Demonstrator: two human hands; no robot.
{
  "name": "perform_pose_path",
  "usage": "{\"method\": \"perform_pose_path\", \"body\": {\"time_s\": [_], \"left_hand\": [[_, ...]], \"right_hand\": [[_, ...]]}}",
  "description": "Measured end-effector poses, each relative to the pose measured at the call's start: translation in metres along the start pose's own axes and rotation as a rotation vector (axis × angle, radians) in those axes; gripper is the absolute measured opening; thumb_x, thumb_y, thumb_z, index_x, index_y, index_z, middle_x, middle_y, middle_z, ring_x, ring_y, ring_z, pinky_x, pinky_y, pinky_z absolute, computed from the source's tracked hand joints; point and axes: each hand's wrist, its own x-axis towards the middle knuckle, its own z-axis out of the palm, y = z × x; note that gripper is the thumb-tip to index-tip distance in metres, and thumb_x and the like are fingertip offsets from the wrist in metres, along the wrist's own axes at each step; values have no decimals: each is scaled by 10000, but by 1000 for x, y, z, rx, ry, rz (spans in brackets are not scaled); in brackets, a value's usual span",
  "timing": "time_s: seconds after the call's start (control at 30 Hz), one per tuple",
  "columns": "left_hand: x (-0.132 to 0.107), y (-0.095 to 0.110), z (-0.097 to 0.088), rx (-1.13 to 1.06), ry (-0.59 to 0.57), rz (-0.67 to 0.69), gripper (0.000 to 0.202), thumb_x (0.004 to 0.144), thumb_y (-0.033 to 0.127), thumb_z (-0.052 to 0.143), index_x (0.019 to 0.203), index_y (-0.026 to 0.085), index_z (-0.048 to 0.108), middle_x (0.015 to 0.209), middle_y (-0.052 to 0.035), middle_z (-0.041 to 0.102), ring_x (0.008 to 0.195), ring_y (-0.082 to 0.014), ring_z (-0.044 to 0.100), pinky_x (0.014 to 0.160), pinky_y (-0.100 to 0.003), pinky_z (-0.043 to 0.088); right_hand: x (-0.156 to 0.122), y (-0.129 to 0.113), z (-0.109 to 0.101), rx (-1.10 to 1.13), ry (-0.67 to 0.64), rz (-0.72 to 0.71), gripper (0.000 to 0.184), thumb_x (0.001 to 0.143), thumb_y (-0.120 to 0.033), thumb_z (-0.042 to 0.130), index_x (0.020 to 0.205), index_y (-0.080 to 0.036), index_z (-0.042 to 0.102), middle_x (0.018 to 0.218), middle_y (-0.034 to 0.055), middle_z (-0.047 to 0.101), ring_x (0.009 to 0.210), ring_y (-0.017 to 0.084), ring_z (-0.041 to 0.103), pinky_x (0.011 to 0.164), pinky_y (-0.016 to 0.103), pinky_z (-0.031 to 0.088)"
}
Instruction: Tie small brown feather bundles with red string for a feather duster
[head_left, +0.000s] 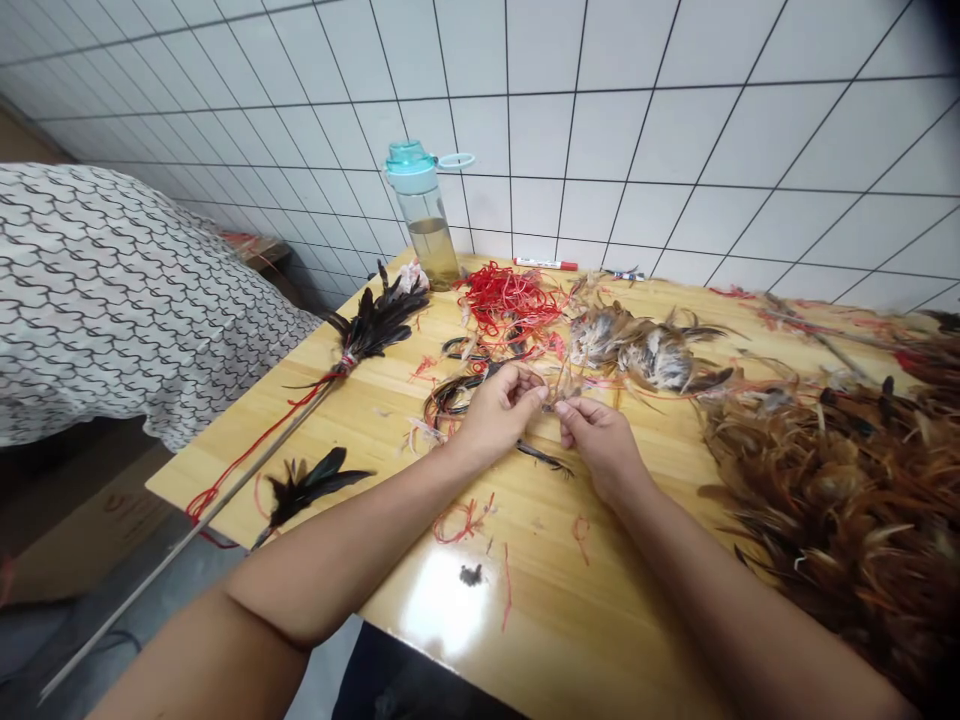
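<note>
My left hand (499, 410) and my right hand (600, 440) meet over the middle of a yellow wooden table (600, 620). Both pinch a few thin feathers (556, 395) between their fingertips. A dark feather (544, 457) lies on the table just below my hands. Behind them sit a tangle of red string (506, 298) and a heap of grey-brown feathers (637, 348). A big pile of brown feathers (847, 490) fills the right side.
A long stick with black feathers bound at its tip (367, 335) lies across the table's left corner, trailing red string. A loose black feather bunch (307, 485) lies near the left edge. A teal-capped bottle (426, 215) and a red marker (545, 264) stand by the tiled wall. Patterned cloth (112, 290) is at left.
</note>
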Motion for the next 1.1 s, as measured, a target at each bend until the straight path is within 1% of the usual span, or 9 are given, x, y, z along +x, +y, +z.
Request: {"method": "perform_pose_path", "body": {"time_s": [0.13,0.3,0.5,0.63,0.7,0.87,0.93,1.03,1.1], "left_hand": [[-2,1,2,7,-15,19,104,775,218,609,831,154,550,779,-3,562,749,-111,525,740,-235,410],[-2,2,0,-51,-27,-33,139,787,268,610,808,147,544,757,3,546,725,-102,506,720,-232,404],[5,0,-6,-176,61,-53,169,775,294,628,802,151,542,759,10,547,721,-97,517,687,-218,394],[6,2,-7,-202,67,-51,182,782,307,626,778,151,531,706,22,530,674,-85,481,667,-213,387],[5,3,-6,-162,35,-73,203,790,335,619,785,149,539,712,16,539,676,-88,478,664,-217,384],[-1,5,-3,59,-138,-81,217,763,340,646,835,145,583,780,-6,579,706,-101,499,681,-230,389],[-2,4,-3,125,-160,-54,194,756,304,645,861,150,590,789,-7,589,706,-105,512,676,-233,395],[-2,1,-4,195,-159,-13,126,762,266,626,809,155,588,741,6,572,680,-102,497,655,-229,387],[0,-2,-5,194,-153,-18,114,764,260,622,791,155,587,735,6,572,683,-103,496,662,-230,387]], "right_hand": [[1,1,-1,-13,-25,15,311,621,-467,669,596,-178,554,472,-53,466,432,81,408,470,238,328],[1,3,-1,-48,-54,-3,309,653,-466,639,591,-190,515,472,-57,462,441,82,411,484,239,328],[0,3,-2,-31,-43,-23,331,688,-500,636,636,-189,531,512,-50,480,479,89,430,517,243,353],[-1,1,-3,3,-19,5,346,682,-521,650,676,-188,559,524,-45,484,492,95,429,521,245,356],[-1,1,-3,15,0,14,341,685,-517,650,690,-187,563,526,-44,487,495,96,430,522,244,355],[-1,3,-3,-20,29,-44,318,719,-483,624,636,-199,507,507,-46,477,495,100,427,520,242,337],[-1,5,-2,-66,31,-74,324,729,-475,610,605,-204,485,499,-46,467,492,102,424,522,246,338],[-2,7,0,-134,46,-91,323,735,-477,593,593,-209,483,488,-47,460,485,106,416,519,253,335],[-2,8,0,-162,57,-89,324,736,-484,584,593,-209,490,483,-43,465,481,108,415,511,254,330]]}}
